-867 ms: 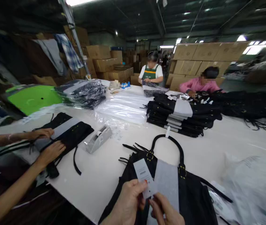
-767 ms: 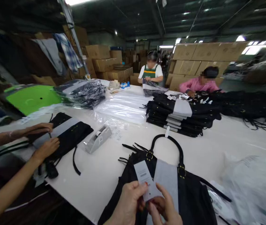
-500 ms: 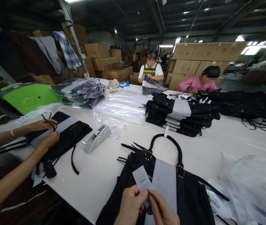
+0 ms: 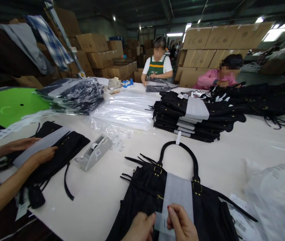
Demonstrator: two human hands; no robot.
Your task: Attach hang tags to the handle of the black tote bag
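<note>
From the head view we see our left hand (image 4: 139, 229) and right hand (image 4: 182, 226) at the near edge of the table (image 4: 233, 154), both pinching a small white tag (image 4: 162, 223) between thumb and fingertips — each grip is narrow, closed on the tag. The tag sits over the black handbag (image 4: 137, 197) lying flat at the near edge, its looped handle (image 4: 179, 150) pointing toward the middle of the table and a grey paper strip (image 4: 177, 194) laid down its front. Toward the left edge, a co-worker's hands (image 4: 42, 155) rest on another black bag (image 4: 64, 147), with a grey tape dispenser (image 4: 93, 155) just beside it. A stack of black bags (image 4: 195, 117) sits mid-table, clear plastic sleeves (image 4: 124, 112) to its left — a crumpled plastic bag (image 4: 275, 197) lies at the right edge.
</note>
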